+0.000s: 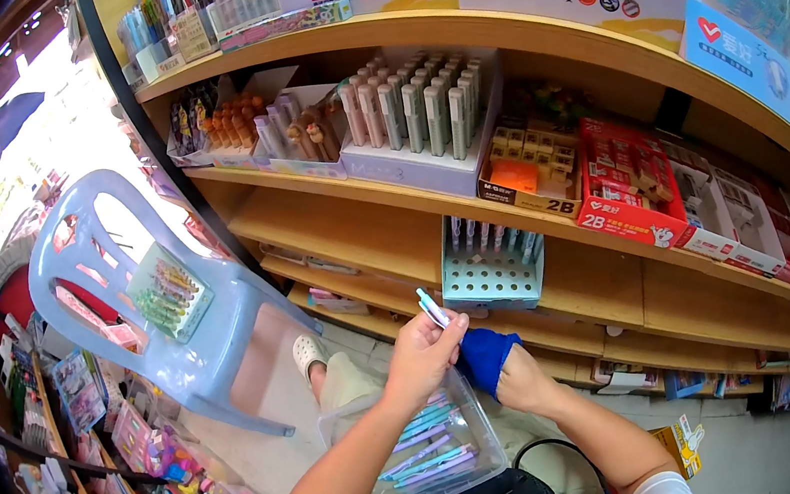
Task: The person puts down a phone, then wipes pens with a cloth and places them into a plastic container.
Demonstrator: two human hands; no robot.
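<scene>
My left hand [421, 357] is closed around a white and pale blue pen [432, 308], whose upper end sticks out past the fingers; I cannot tell whether more than one is held. Close beside it, my right hand [527, 382] is wrapped in or gripping a dark blue cloth [484, 358], which hides its fingers. Below both hands, a clear plastic tub [491, 451] rests on my lap, with several blue and purple pens [427, 440] in it. Just ahead on a lower shelf stands a light blue pen stand [494, 290] with rows of holes, pens filling only its back part.
A wooden shelf [368, 195] holds a box of grey and pink pens [417, 112] and a red eraser box [629, 184]. At left, a blue plastic chair [217, 348] bears another pen box [171, 294]. Crowded racks of goods [133, 466] line the left side.
</scene>
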